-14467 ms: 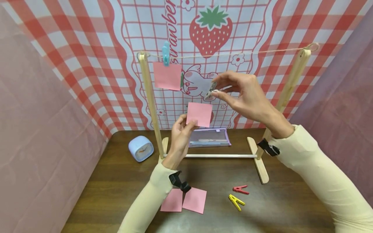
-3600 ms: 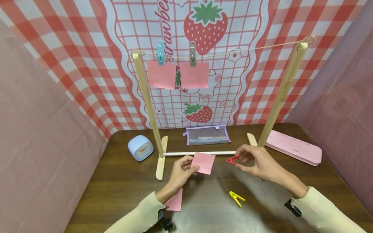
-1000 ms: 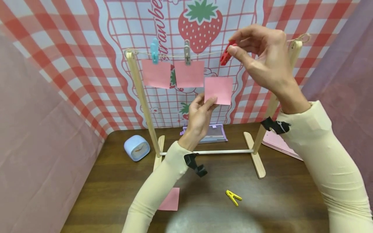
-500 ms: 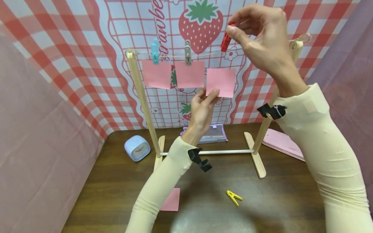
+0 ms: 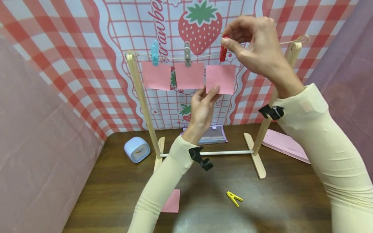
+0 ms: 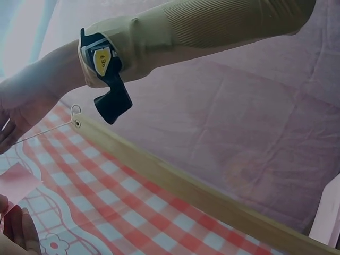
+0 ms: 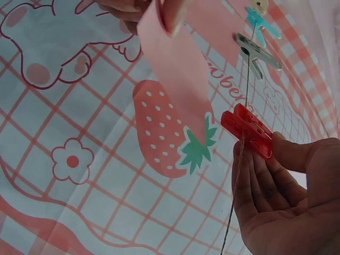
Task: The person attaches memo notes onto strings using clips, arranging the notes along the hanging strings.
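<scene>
My left hand point(image 5: 204, 106) pinches a pink square of paper point(image 5: 220, 77) by its lower edge, thumb in front, just below the string point(image 5: 208, 55). In my right hand point(image 5: 256, 48) a red clothespin point(image 5: 223, 53) is pinched between thumb and fingers. In the right wrist view the red clothespin point(image 7: 247, 130) overlaps the string, and the paper point(image 7: 178, 69) is a little apart from it. Two pink papers hang at the left: one point(image 5: 156, 76) under a blue clothespin point(image 5: 155, 53), the other point(image 5: 189, 76) under a grey clothespin point(image 5: 187, 54).
Wooden posts point(image 5: 145, 106) hold the string, joined below by a white rod point(image 5: 227, 152). A yellow clothespin point(image 5: 234, 198) and another pink paper point(image 5: 171, 202) lie on the table. A blue clock point(image 5: 137, 149), a mesh pouch point(image 5: 214, 134) and a pink case point(image 5: 285, 145) stand further back.
Earlier the grey clothespin went up with the second paper, and another paper and the red clothespin were picked up. Lately the held paper rose toward the string; the red clothespin rose, then came down.
</scene>
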Available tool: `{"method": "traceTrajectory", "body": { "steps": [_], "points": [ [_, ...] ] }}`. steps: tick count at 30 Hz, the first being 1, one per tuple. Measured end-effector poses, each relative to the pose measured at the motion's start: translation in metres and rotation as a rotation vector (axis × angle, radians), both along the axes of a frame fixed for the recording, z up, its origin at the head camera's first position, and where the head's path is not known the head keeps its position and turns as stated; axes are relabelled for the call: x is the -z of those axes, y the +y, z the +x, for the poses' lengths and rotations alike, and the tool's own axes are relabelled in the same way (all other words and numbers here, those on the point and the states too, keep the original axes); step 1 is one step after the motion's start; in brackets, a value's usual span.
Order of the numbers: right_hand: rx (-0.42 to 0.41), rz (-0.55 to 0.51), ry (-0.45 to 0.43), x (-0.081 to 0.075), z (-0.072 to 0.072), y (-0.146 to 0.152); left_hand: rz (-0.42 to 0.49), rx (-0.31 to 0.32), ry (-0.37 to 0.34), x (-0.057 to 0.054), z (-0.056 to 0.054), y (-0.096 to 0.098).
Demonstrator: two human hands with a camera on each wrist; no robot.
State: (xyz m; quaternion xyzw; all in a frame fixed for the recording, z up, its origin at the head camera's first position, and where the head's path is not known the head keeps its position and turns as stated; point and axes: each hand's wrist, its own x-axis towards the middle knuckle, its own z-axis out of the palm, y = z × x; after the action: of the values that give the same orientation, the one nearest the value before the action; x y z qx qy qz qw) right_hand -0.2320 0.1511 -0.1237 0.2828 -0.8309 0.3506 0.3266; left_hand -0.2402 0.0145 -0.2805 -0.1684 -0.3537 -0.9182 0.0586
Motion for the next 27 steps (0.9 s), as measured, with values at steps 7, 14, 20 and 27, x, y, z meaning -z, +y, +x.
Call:
{"method": "traceTrajectory", "body": {
  "steps": [7, 14, 20, 27],
  "points": [
    [-0.001, 0.03, -0.017, 0.004, 0.001, -0.003, 0.019, 0.009, 0.022, -0.003, 0.0, 0.0],
    [-0.005, 0.05, -0.029, 0.009, 0.002, -0.001, 0.023, 0.011, 0.017, -0.004, 0.0, 0.001],
    [-0.002, 0.05, -0.052, 0.012, 0.002, -0.001, 0.022, 0.02, 0.016, -0.004, 0.001, 0.002],
    [0.004, 0.042, -0.052, 0.014, 0.002, 0.0, 0.038, 0.038, 0.022, -0.003, 0.001, 0.003]
  ]
}}
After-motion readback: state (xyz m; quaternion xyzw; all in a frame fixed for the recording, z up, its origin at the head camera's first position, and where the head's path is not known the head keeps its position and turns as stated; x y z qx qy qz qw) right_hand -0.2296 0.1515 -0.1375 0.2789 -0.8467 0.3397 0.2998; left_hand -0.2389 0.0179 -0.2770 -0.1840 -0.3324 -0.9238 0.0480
